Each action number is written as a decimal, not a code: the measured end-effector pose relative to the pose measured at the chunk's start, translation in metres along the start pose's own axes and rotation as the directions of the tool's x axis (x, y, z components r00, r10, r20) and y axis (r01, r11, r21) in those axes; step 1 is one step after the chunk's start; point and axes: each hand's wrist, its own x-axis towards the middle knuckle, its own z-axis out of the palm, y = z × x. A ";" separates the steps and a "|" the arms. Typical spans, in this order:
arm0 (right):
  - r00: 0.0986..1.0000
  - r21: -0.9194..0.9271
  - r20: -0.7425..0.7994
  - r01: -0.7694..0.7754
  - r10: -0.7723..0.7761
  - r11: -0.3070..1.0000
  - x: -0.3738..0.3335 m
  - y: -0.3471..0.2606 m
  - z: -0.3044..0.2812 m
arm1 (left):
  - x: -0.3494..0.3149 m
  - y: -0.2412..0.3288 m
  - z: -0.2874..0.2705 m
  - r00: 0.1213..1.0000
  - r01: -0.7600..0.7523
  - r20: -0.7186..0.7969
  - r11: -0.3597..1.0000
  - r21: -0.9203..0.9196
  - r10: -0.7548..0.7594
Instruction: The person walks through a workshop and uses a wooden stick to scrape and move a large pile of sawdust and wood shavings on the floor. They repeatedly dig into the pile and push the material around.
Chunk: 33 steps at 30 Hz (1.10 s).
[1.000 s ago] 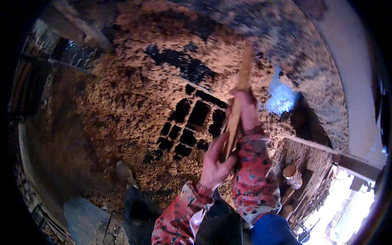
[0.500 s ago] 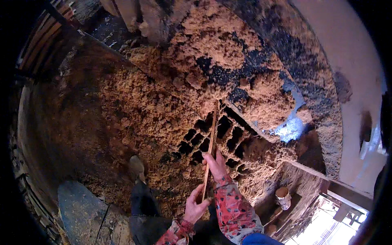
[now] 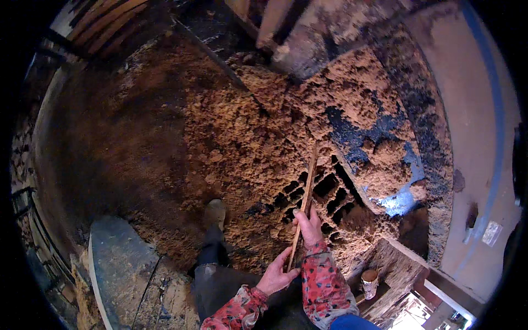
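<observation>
Both my hands grip a long, thin wooden stick (image 3: 309,184), which slants upward and slightly right. My left hand (image 3: 276,274) is closed around its lower end. Further up, my right hand (image 3: 309,226) wraps the stick with the thumb laid along it. The stick's far tip touches the crumbly brown sawdust-like material (image 3: 242,148) just beyond a grate (image 3: 325,190) with dark rectangular openings. Loose material lies around the grate and partly covers it.
A dark metal surface (image 3: 360,129) partly buried in sawdust lies right of the grate. A cut log (image 3: 369,278) sits lower right, near a bright opening. A worn grey board (image 3: 124,258) is at lower left, beside my boot (image 3: 215,212). A pale wall (image 3: 467,110) rises at the right.
The view has shifted, so the grate and floor appear further right and lower. Both hands keep their hold on the stick, whose tip stays near the grate's far corner.
</observation>
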 end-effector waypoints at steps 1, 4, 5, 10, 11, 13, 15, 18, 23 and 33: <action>1.000 -0.032 0.018 -0.007 0.007 0.999 -0.007 -0.005 0.011 | -0.003 -0.011 -0.006 0.999 0.012 0.037 0.986 -0.169 -0.006; 1.000 -0.064 0.003 -0.015 0.015 0.998 -0.022 -0.007 0.037 | -0.027 0.008 -0.023 0.999 -0.045 -0.022 0.981 0.188 0.050; 0.998 -0.129 0.040 -0.036 0.042 0.991 -0.027 -0.009 0.041 | -0.035 0.018 -0.029 0.999 -0.036 0.009 0.994 0.108 0.035; 1.000 -0.114 0.011 -0.001 0.002 0.994 -0.052 -0.009 0.073 | -0.070 0.035 -0.061 0.995 0.101 0.016 0.992 0.073 -0.102; 0.998 -0.083 0.011 0.062 -0.062 0.995 -0.046 0.007 0.071 | -0.074 0.038 -0.067 0.983 0.178 0.035 0.983 0.051 -0.180; 0.997 0.018 0.011 0.078 -0.078 0.997 -0.040 0.026 0.075 | -0.083 0.053 -0.078 0.995 0.099 0.016 0.992 0.083 -0.100; 1.000 0.127 0.022 0.019 -0.022 0.992 -0.045 0.022 0.085 | -0.085 0.056 -0.083 0.974 -0.211 -0.037 0.960 0.186 0.222; 0.995 0.237 0.098 -0.055 0.033 0.970 -0.052 0.018 0.090 | -0.097 0.061 -0.098 0.985 0.153 0.081 0.988 -0.035 -0.150; 0.916 0.451 0.362 -0.335 0.174 0.827 -0.063 0.016 0.079 | -0.102 0.065 -0.097 0.959 0.264 0.181 0.913 -0.312 -0.216; 0.878 0.444 0.471 -0.319 0.085 0.837 -0.098 -0.024 0.049 | -0.101 0.086 -0.044 0.942 0.335 0.209 0.736 -0.588 -0.261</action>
